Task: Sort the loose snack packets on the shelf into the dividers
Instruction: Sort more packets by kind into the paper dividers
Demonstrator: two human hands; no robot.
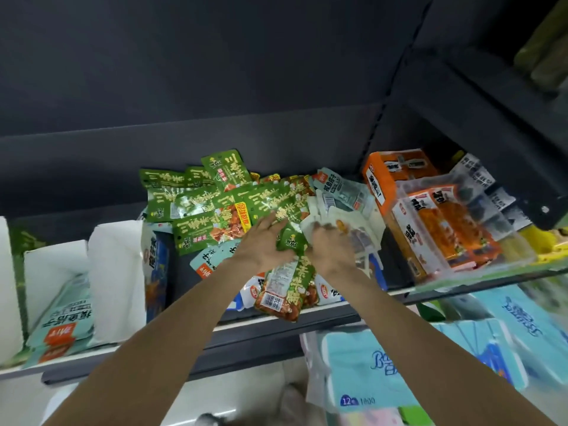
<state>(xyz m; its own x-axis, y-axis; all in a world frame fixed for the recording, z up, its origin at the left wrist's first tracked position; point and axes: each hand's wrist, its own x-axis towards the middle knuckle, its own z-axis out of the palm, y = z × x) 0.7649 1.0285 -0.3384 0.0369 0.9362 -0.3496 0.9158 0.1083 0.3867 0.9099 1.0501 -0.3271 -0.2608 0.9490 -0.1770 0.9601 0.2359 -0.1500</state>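
Left hand [265,241] rests flat on green packets [215,207]; right hand [333,247] grips a pale packet [347,222] beside it

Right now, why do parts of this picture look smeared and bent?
Head view: the wide lens bows the shelf edge; the blue tissue packs at lower right are motion-blurred; the right hand is slightly smeared; glare glints off the green snack packets; the dark back panel sits in shadow.

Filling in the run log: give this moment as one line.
left hand: flat on green packets | right hand: grips pale packets | dividers: left, teal packets inside
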